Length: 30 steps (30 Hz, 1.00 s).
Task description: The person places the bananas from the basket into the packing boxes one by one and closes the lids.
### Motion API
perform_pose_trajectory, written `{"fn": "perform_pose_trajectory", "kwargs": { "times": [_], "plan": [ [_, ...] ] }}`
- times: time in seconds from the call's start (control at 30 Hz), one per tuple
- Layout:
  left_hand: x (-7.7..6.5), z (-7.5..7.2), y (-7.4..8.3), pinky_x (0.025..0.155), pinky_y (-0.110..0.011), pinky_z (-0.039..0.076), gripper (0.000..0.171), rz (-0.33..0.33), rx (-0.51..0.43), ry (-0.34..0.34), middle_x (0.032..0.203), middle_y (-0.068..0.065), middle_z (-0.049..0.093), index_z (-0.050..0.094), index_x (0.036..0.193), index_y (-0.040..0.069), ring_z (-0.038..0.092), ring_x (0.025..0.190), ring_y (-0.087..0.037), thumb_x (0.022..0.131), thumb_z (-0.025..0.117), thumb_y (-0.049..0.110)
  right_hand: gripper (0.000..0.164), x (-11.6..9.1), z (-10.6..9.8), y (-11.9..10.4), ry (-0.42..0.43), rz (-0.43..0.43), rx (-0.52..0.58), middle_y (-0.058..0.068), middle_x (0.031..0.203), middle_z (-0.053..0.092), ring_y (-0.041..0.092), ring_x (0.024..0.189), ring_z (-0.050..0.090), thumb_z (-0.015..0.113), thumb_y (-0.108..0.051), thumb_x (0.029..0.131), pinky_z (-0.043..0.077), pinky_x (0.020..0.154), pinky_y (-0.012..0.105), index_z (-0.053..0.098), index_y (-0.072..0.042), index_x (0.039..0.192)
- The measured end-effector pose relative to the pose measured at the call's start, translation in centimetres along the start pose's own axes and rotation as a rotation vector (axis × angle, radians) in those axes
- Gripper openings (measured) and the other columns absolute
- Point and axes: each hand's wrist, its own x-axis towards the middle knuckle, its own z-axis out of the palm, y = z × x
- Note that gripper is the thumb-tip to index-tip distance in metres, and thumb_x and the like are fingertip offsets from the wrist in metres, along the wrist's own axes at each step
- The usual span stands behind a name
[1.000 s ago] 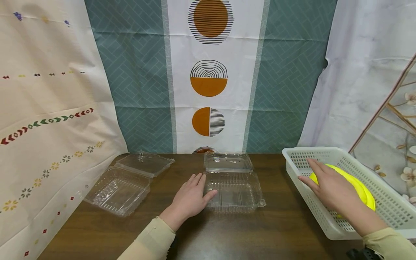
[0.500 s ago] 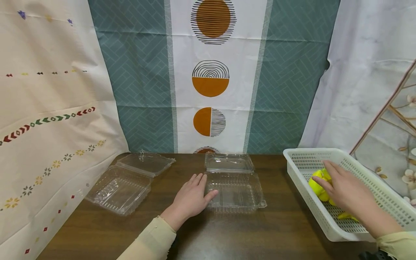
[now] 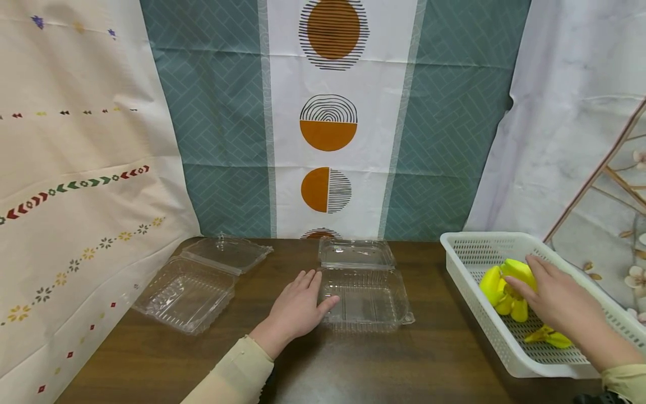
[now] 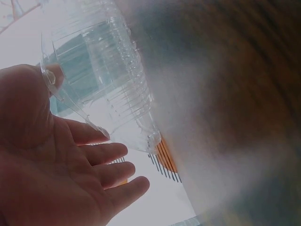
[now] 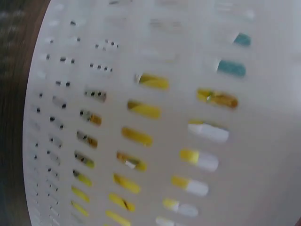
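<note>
My left hand lies against the left side of a clear plastic clamshell box, its lid folded back. Its fingers reach along the box wall, and in the left wrist view the palm and straight fingers show beside the clear plastic. Over a white basket at the right, my right hand extends thumb and forefinger above yellow bananas. More yellow banana shows below the wrist. The other right fingers are hidden. Only the slotted basket wall with yellow behind it fills the right wrist view.
Another clear clamshell box stands with its lid laid back, left of my left hand. The brown wooden table meets a patterned cloth at the back. Cloths also hang on both sides.
My right hand has shifted to the right over the basket. The yellow bananas now show at the left of that hand, bunched together, and less at its right. My left hand and both boxes have stayed put.
</note>
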Motion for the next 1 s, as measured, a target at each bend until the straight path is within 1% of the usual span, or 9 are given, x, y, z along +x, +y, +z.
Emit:
{"fn": "perform_pose_trajectory", "kwargs": {
  "times": [0.2, 0.33, 0.43, 0.57, 0.77, 0.87, 1.0],
  "plan": [
    [0.0, 0.1, -0.1, 0.130, -0.060, 0.030, 0.089, -0.004, 0.001, -0.002, 0.175, -0.022, 0.037, 0.041, 0.168, -0.002, 0.029, 0.164, -0.042, 0.110, 0.056, 0.063, 0.100, -0.1, -0.1, 0.5, -0.007, 0.050, -0.012, 0.049, 0.163, 0.020, 0.077, 0.136, 0.030, 0.043, -0.063, 0.115, 0.028, 0.108, 0.088, 0.014, 0.019, 0.165],
    [0.0, 0.1, -0.1, 0.130, -0.060, 0.031, 0.089, -0.004, 0.000, -0.002, 0.175, -0.022, 0.037, 0.041, 0.168, -0.002, 0.029, 0.164, -0.042, 0.110, 0.057, 0.063, 0.099, -0.2, -0.1, 0.8, -0.018, 0.054, -0.002, 0.049, 0.163, 0.020, 0.078, 0.135, 0.031, 0.042, -0.063, 0.116, 0.029, 0.106, 0.089, 0.013, 0.017, 0.166],
    [0.0, 0.0, -0.1, 0.129, -0.060, 0.031, 0.089, -0.003, 0.004, 0.001, 0.175, -0.022, 0.038, 0.041, 0.168, -0.002, 0.030, 0.164, -0.042, 0.110, 0.057, 0.064, 0.096, -0.3, -0.2, 1.1, -0.014, 0.049, -0.001, 0.051, 0.160, 0.024, 0.078, 0.133, 0.032, 0.041, -0.061, 0.116, 0.030, 0.105, 0.089, 0.014, 0.017, 0.166],
    [0.0, 0.0, 0.0, 0.129, -0.059, 0.031, 0.089, 0.000, 0.007, 0.003, 0.175, -0.022, 0.038, 0.041, 0.168, -0.002, 0.030, 0.164, -0.042, 0.110, 0.057, 0.063, 0.095, -0.5, -0.1, 1.8, -0.007, 0.061, -0.011, 0.053, 0.154, 0.029, 0.078, 0.131, 0.034, 0.037, -0.061, 0.117, 0.032, 0.104, 0.089, 0.018, 0.019, 0.164],
    [0.0, 0.0, 0.0, 0.130, -0.059, 0.031, 0.089, -0.004, 0.003, 0.003, 0.175, -0.022, 0.037, 0.041, 0.168, -0.002, 0.029, 0.164, -0.042, 0.110, 0.057, 0.063, 0.096, -0.7, 0.0, 2.7, -0.013, 0.087, -0.028, 0.054, 0.150, 0.029, 0.079, 0.130, 0.035, 0.033, -0.062, 0.117, 0.032, 0.104, 0.089, 0.022, 0.022, 0.161],
    [0.0, 0.0, 0.0, 0.130, -0.059, 0.030, 0.089, -0.005, 0.000, 0.001, 0.175, -0.022, 0.037, 0.040, 0.168, -0.002, 0.029, 0.164, -0.042, 0.110, 0.056, 0.063, 0.098, -0.8, 0.2, 3.1, -0.008, 0.100, -0.038, 0.054, 0.150, 0.030, 0.079, 0.130, 0.036, 0.033, -0.064, 0.117, 0.033, 0.105, 0.088, 0.022, 0.022, 0.160],
    [0.0, 0.0, 0.0, 0.130, -0.060, 0.030, 0.088, -0.005, -0.002, -0.001, 0.175, -0.022, 0.037, 0.040, 0.168, -0.002, 0.029, 0.164, -0.042, 0.111, 0.057, 0.063, 0.096, -1.0, 0.5, 3.6, 0.011, 0.098, -0.041, 0.053, 0.149, 0.032, 0.078, 0.129, 0.038, 0.036, -0.063, 0.117, 0.034, 0.105, 0.087, 0.023, 0.022, 0.160]
  ]
}}
